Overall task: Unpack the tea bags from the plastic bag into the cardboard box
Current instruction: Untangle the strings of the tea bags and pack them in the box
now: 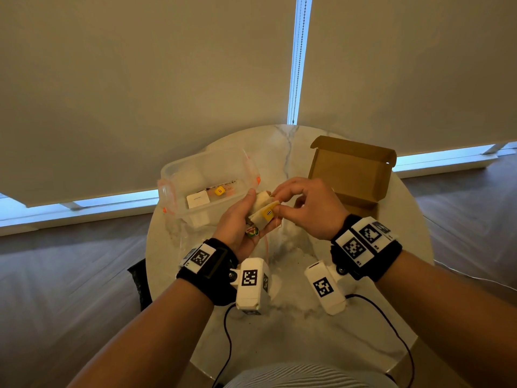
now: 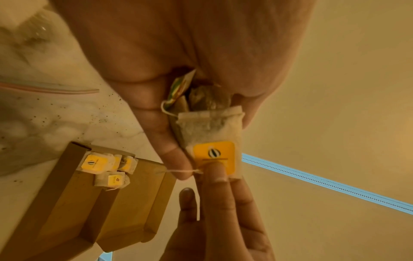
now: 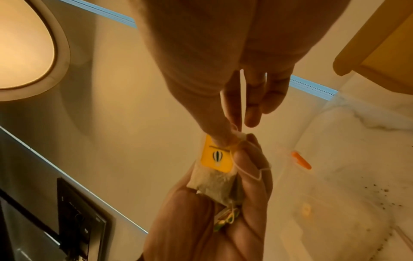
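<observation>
Tea bags [image 1: 261,212], a small bunch, are held above the worktop [image 1: 293,326] between both hands, in front of the person's chest. Left hand [image 1: 237,222]: palm up, fingers curled round the bunch; a green-and-red tag [image 2: 178,87] is tucked against the palm beneath the bags. Right hand [image 1: 309,207]: thumb and forefinger pinch the outermost tea bag at its yellow label [image 2: 214,155]; remaining fingers loosely curled, holding nothing else. A thin string [image 2: 183,170] runs from the label edge across the left fingertips.

Cardboard box [image 1: 354,175]: on the worktop, far right, lid flap standing open. Left wrist view shows several tea bags with yellow labels [image 2: 107,167] already lying inside it, at one end.

Plastic bag [image 2: 44,88]: clear, with a pink zip strip, lying flat on the worktop below the left hand; contents cannot be made out.

Clear plastic tub [image 1: 207,183] with orange clips: on the worktop, far left, a white card and a yellow tag visible inside.

Dark specks are scattered on the marble surface near the bag. Window blinds [image 1: 140,79] fill the background.
</observation>
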Demonstrator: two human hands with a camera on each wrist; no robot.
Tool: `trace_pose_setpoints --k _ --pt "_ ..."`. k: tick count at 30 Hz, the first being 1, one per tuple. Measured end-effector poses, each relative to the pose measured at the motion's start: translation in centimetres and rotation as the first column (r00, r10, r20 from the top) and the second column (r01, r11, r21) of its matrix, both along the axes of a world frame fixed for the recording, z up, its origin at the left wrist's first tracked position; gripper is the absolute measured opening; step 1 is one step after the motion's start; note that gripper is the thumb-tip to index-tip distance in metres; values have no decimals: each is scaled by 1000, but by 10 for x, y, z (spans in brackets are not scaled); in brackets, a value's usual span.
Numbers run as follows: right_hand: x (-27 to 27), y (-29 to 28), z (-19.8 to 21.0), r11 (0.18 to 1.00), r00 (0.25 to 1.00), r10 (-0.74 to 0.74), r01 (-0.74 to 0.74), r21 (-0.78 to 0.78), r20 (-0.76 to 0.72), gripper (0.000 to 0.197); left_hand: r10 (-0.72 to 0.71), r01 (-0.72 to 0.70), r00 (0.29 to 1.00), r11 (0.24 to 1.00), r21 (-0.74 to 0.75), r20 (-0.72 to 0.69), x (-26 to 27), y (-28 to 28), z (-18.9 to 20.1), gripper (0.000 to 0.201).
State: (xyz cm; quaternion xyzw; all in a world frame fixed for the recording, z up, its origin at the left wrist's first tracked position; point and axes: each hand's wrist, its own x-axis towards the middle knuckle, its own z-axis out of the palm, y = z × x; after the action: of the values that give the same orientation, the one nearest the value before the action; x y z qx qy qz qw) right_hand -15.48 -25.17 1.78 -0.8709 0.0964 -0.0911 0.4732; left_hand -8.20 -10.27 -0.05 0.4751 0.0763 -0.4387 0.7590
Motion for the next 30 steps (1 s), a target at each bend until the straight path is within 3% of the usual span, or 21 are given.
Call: trace_pose_setpoints --k 9,14,22,27,30 --pt "-2 -1 10 996 1000 4 -5 91 11 6 31 -31 999 999 19 -7 5 0 -4 37" --pt "-4 -10 15 972 999 14 -25 232 47 19 30 -33 999 997 64 46 7 1 -8 27" --pt "-7 -18 19 999 989 45 -42 26 -141 17 83 -89 990 995 50 117 6 -1 -3 21" --pt "-7 -20 23 997 987 79 -77 18 -137 16 83 -98 985 991 89 153 7 1 -2 17" --pt "-7 -21 24 996 991 80 -76 43 -111 15 11 -28 987 994 107 162 5 2 -3 20"
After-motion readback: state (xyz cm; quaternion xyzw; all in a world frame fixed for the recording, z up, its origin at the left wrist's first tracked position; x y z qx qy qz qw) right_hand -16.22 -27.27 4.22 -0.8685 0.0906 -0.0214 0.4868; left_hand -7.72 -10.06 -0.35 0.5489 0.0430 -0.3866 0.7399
